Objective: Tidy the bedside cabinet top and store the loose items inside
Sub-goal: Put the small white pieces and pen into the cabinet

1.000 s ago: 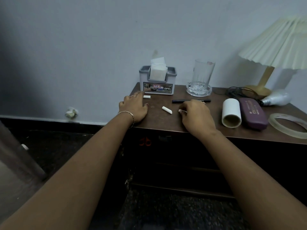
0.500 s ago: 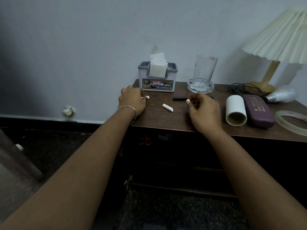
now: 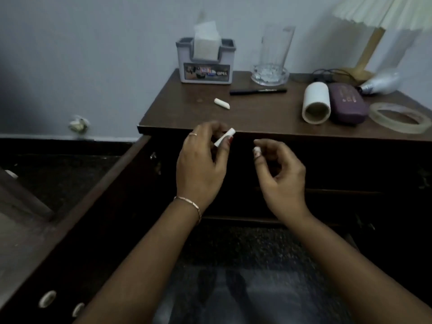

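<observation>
As left hand (image 3: 201, 164) pinches white stick (image 3: 225, 136), right hand (image 3: 280, 174) pinches stub (image 3: 256, 150).

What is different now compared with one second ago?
Both hands have come off the cabinet top and drawn back in front of it. The left hand now pinches a white chalk stick, the right hand a shorter piece. The third chalk stick, pen and tissue box stayed in place.

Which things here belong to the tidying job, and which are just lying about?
Job: left hand pinching a short white stick; right hand pinching a small white stub; third white stick and black marker pen, loose on the dark wooden cabinet top.
Lying about: grey plastic tissue box; clear glass tumbler; cream pleated lamp.
</observation>
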{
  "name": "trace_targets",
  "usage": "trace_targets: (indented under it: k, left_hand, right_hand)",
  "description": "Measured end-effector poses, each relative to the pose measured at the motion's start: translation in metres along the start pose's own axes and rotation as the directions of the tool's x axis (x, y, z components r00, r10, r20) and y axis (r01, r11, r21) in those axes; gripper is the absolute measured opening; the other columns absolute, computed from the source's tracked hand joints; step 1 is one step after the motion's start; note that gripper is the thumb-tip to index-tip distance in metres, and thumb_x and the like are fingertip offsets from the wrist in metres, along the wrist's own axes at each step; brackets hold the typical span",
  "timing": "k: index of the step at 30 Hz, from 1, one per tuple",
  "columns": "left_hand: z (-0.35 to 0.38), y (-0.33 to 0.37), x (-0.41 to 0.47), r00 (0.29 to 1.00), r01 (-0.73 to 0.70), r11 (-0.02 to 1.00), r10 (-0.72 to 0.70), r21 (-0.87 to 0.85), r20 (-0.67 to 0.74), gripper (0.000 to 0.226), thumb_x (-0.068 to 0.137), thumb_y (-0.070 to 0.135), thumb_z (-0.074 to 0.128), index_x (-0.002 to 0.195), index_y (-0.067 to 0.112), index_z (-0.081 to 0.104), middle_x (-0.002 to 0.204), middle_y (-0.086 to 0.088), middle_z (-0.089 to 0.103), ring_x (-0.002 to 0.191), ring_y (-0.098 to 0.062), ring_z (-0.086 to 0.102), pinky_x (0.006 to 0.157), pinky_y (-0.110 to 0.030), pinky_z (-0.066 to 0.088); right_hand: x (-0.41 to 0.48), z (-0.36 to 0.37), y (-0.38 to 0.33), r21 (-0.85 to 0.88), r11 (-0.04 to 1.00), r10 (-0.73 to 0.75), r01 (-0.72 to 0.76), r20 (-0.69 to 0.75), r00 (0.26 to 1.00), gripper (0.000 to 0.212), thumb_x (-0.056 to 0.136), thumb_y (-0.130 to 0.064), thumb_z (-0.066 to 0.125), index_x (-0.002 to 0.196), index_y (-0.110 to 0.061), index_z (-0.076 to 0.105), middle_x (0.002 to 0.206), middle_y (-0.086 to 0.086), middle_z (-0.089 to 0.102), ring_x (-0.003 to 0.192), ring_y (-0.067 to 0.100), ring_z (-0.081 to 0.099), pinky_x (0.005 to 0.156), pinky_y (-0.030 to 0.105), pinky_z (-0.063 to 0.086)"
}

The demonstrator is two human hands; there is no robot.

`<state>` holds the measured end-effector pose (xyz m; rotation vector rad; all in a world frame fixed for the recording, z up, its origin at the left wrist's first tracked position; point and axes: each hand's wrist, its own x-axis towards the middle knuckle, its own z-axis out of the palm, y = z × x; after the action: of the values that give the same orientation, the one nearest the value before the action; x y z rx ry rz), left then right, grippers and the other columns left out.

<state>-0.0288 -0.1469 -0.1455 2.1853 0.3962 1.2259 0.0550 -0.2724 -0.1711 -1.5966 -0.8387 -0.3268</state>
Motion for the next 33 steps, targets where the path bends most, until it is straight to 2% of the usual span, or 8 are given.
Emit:
trace_targets:
  k: [4,8,12,17,20,23,27,33]
  left_hand:
    - [0.026,-0.027,-0.033,0.980,0.178,0.984,-0.179,0.020,0.092,0.013,0.086,0.032,0.063,0.097,0.025,0.059,0.093,0.016,0.063,0.080,-0.011,0.058,0.072,-0.034,0.051]
    - [0.049,-0.058,-0.039,0.926,0.314,0.943,-0.329,0.105,0.183,0.016,0.083,0.029,0.067,0.096,0.020,0.062,0.093,0.009,0.067,0.084,-0.014,0.063,0.073,-0.027,0.050]
    - [0.073,-0.071,-0.031,0.906,0.323,0.910,-0.377,0.261,0.190,0.024,0.082,0.040,0.064,0.101,0.025,0.062,0.096,0.004,0.071,0.098,-0.023,0.064,0.092,-0.042,0.046]
    - [0.101,-0.074,-0.015,0.901,0.290,0.895,-0.374,0.338,0.220,0.029,0.084,0.042,0.062,0.108,0.026,0.057,0.099,0.007,0.071,0.108,-0.022,0.060,0.101,-0.040,0.031]
    - [0.113,-0.076,-0.004,0.888,0.291,0.900,-0.380,0.324,0.260,0.028,0.083,0.035,0.064,0.108,0.025,0.058,0.098,0.009,0.070,0.107,-0.018,0.060,0.097,-0.034,0.032]
    - [0.125,-0.082,0.006,0.872,0.311,0.892,-0.405,0.328,0.274,0.027,0.079,0.036,0.066,0.103,0.027,0.060,0.099,0.008,0.071,0.106,-0.020,0.062,0.098,-0.040,0.042]
    - [0.135,-0.090,0.012,0.864,0.321,0.882,-0.422,0.346,0.274,0.026,0.076,0.035,0.068,0.100,0.027,0.063,0.102,0.005,0.071,0.106,-0.022,0.063,0.096,-0.040,0.046]
    - [0.135,-0.097,0.016,0.868,0.336,0.870,-0.435,0.361,0.241,0.027,0.077,0.035,0.070,0.101,0.024,0.066,0.104,0.001,0.071,0.104,-0.022,0.064,0.090,-0.034,0.050]
  right_hand:
    - [-0.020,-0.006,0.038,-0.021,0.977,0.215,-0.213,0.084,0.973,0.020,0.088,-0.012,0.066,0.105,-0.021,0.063,0.097,-0.012,0.067,0.087,0.003,0.065,0.075,0.019,0.053]
    - [-0.018,-0.011,0.069,-0.130,0.941,0.327,-0.313,0.098,0.940,0.019,0.083,-0.006,0.069,0.096,-0.019,0.065,0.090,-0.013,0.066,0.084,0.004,0.066,0.079,0.028,0.056]
    - [-0.006,-0.016,0.087,-0.332,0.881,0.383,-0.337,0.083,0.920,0.014,0.083,-0.017,0.070,0.094,-0.024,0.067,0.088,-0.010,0.067,0.085,0.011,0.066,0.078,0.036,0.056]
    - [0.016,-0.008,0.111,-0.452,0.799,0.462,-0.397,0.039,0.886,0.010,0.083,-0.025,0.071,0.091,-0.023,0.066,0.094,-0.002,0.071,0.091,0.017,0.067,0.075,0.025,0.050]
    - [0.029,-0.001,0.121,-0.453,0.779,0.509,-0.433,0.054,0.859,0.009,0.083,-0.028,0.071,0.086,-0.025,0.063,0.095,-0.001,0.070,0.092,0.018,0.065,0.074,0.024,0.048]
    - [0.037,0.009,0.127,-0.486,0.758,0.536,-0.435,0.086,0.840,0.007,0.083,-0.026,0.071,0.088,-0.022,0.067,0.098,0.002,0.071,0.096,0.021,0.065,0.081,0.030,0.053]
    - [0.044,0.023,0.129,-0.522,0.748,0.528,-0.410,0.092,0.845,0.004,0.084,-0.028,0.069,0.083,-0.024,0.066,0.097,0.002,0.071,0.096,0.022,0.065,0.077,0.024,0.048]
    - [0.048,0.031,0.125,-0.581,0.742,0.487,-0.334,0.125,0.865,0.015,0.087,-0.022,0.066,0.100,-0.016,0.069,0.106,0.007,0.069,0.102,0.025,0.064,0.073,0.023,0.043]
